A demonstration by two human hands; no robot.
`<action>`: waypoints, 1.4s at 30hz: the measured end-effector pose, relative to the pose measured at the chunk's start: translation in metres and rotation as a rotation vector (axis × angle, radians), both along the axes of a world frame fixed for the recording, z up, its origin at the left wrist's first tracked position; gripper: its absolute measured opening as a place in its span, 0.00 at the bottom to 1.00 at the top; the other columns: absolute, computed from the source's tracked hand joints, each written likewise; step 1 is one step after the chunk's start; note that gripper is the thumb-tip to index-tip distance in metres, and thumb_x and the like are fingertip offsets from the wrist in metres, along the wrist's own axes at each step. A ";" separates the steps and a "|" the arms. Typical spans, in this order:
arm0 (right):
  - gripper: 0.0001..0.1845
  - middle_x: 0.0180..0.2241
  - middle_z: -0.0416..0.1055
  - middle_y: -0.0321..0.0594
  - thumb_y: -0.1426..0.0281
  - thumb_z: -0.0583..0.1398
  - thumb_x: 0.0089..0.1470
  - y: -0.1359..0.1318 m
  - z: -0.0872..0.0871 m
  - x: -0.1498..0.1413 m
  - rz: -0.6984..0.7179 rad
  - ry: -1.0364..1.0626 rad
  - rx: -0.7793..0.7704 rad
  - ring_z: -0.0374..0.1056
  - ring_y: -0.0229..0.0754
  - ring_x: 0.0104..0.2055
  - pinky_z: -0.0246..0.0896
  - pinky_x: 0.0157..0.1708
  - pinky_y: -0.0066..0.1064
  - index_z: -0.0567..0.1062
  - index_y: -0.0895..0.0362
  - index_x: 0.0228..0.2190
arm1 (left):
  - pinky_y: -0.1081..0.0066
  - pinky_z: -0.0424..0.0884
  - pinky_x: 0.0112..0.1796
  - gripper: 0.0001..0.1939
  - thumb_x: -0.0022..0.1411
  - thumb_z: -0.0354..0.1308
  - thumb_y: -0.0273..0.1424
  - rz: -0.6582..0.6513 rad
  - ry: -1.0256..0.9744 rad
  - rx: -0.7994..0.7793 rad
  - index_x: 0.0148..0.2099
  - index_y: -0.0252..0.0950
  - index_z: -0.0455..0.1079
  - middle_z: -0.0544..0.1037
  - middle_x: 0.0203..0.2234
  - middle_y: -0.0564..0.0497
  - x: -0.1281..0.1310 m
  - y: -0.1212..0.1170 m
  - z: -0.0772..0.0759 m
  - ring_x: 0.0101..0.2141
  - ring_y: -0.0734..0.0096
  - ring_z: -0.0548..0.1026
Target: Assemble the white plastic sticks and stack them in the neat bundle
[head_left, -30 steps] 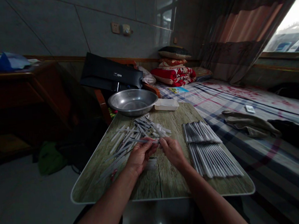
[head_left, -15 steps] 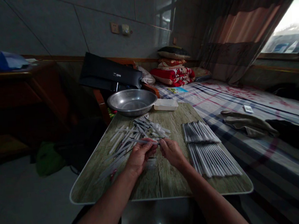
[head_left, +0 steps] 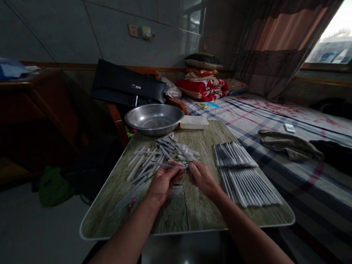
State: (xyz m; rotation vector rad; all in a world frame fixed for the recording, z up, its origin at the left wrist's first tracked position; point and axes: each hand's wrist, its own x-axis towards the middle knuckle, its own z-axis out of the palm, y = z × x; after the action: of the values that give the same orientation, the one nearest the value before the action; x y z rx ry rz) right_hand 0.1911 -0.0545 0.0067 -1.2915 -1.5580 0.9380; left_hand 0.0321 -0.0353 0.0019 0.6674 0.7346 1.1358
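Head view: the left hand [head_left: 164, 185] pinches a thin white tube [head_left: 166, 165] above the bench [head_left: 195, 214], its tip just beside the right hand [head_left: 203, 180], whose fingertips are pressed together. A loose heap of tubes [head_left: 162, 158] lies ahead, with neat rows of tubes [head_left: 245, 183] to the right.

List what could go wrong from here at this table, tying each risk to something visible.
The left hand works right against the loose heap of thin white sticks, so it could scatter them. The neat rows of sticks lie near the tabletop's right edge, so a nudge might push some onto the checked bedspread. The thin stick pinched between that hand and the right hand might snap if gripped too hard.
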 end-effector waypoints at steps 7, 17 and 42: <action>0.03 0.23 0.65 0.32 0.68 0.56 0.54 0.000 0.001 0.001 -0.006 -0.007 0.073 0.61 0.34 0.23 0.54 0.23 0.25 0.66 0.54 0.30 | 0.76 0.75 0.31 0.15 0.45 0.72 0.30 0.003 0.017 0.004 0.35 0.34 0.73 0.82 0.32 0.50 -0.001 0.001 0.000 0.30 0.72 0.79; 0.04 0.25 0.66 0.32 0.68 0.58 0.52 0.000 0.001 -0.001 -0.004 -0.019 0.105 0.62 0.35 0.26 0.56 0.25 0.26 0.67 0.54 0.32 | 0.76 0.75 0.31 0.16 0.43 0.73 0.32 -0.003 0.021 0.021 0.34 0.34 0.73 0.82 0.32 0.50 -0.002 0.001 0.004 0.30 0.72 0.79; 0.09 0.31 0.72 0.41 0.72 0.54 0.55 0.020 -0.014 0.021 -0.185 -0.378 0.107 0.67 0.42 0.36 0.59 0.37 0.31 0.74 0.58 0.33 | 0.72 0.73 0.33 0.19 0.50 0.67 0.36 0.407 0.034 0.141 0.43 0.39 0.67 0.76 0.27 0.57 -0.017 0.014 0.007 0.29 0.72 0.77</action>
State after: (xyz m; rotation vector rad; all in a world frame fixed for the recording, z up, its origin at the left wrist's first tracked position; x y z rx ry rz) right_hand 0.2119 -0.0349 -0.0072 -1.5688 -1.7081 0.5059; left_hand 0.0147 -0.0213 0.0084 0.6741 0.8486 1.5626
